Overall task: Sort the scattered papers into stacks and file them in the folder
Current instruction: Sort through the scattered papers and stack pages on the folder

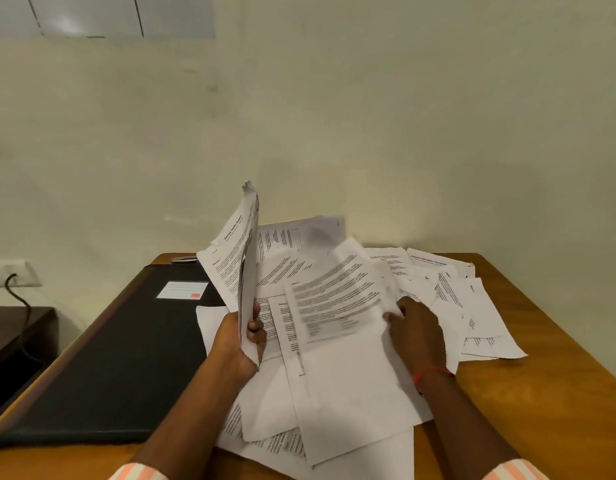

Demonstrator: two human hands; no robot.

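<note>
Papers (pixel 348 386) lie scattered over the table (pixel 549 396), centre and right of frame. Gathering is in hand: the left hand (pixel 238 341) grips an upright bundle (pixel 245 261), and the right hand (pixel 417 329) pinches a printed sheet (pixel 334 299), which probably goes onto the bundle next. At lower left the black folder (pixel 126 358) is closed, its right edge under loose sheets.

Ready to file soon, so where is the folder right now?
Head view: the folder lies closed on the left of the table, just left of the papers and the left hand, a pen at its far end.
</note>
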